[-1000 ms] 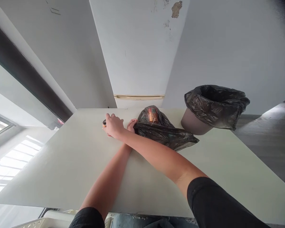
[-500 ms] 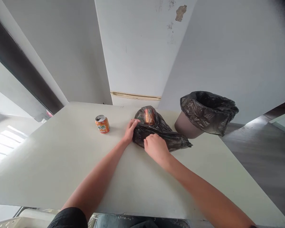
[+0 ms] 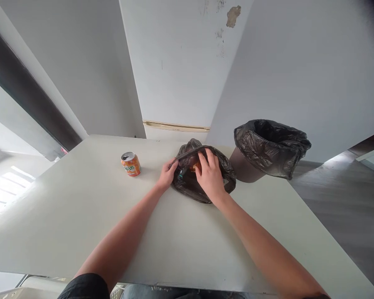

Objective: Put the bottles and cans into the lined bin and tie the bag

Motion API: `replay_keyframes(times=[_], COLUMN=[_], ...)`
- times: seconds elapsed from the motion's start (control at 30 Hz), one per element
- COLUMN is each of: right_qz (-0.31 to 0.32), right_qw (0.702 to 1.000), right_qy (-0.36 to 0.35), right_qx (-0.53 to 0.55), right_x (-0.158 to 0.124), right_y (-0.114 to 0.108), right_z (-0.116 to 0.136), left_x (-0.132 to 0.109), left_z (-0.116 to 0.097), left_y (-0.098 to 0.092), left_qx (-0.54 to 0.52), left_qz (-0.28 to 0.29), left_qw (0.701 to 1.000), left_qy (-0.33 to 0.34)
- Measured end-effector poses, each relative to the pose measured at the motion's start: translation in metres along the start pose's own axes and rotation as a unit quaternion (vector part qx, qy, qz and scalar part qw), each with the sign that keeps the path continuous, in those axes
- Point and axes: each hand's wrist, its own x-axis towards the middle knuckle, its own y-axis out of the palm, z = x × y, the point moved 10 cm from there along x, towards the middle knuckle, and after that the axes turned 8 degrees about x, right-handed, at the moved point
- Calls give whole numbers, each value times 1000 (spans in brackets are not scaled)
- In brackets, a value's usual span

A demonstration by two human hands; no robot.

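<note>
Black plastic bag (image 3: 188, 191), lying mouth-toward-viewer on the table between a standing can and a bin. The left hand (image 3: 167, 174) is at the bag's left edge, its fingers narrow, with the rim pinched between thumb and fingers. The right hand (image 3: 210, 176) reaches into the mouth with fingers parted, next to an orange can (image 3: 194, 167) inside; whether the fingers grip this can cannot be told. A small green-blue item (image 3: 180, 174), too dim to identify, shows near the left rim. Beyond the bag, to the right, the grey-brown bin (image 3: 246, 168) leans in view, its black liner (image 3: 268, 145) folded over the rim; the depth of its interior is dark. The right hand and the raised bag edge hide part of the enclosed can. To the left, well apart from the bag, the standing can (image 3: 131, 165), orange with an opened top, is upright. The pale table (image 3: 137, 241) extends beneath all these; behind it rise a white panel (image 3: 180, 62) with a beige handle (image 3: 176, 126) and grey walls (image 3: 283, 62), with grey flooring (image 3: 327, 195) at right
</note>
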Motion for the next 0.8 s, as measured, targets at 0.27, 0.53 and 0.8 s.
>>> replay_keyframes(times=[0.27, 0.53, 0.8], right_qz=[73, 84, 130], right_qw=[996, 991, 973], right_qy=[20, 106, 188], right_qx=[38, -21, 27], right_x=[-14, -9, -3], right_y=[46, 60, 56], right_z=[-13, -39, -43], left_x=[4, 2, 1], left_z=[21, 10, 6], left_y=[-14, -2, 3], left_qx=[-171, -151, -104], left_qz=[-60, -1, 10], left_qw=[981, 987, 994], left_qy=[-72, -49, -20])
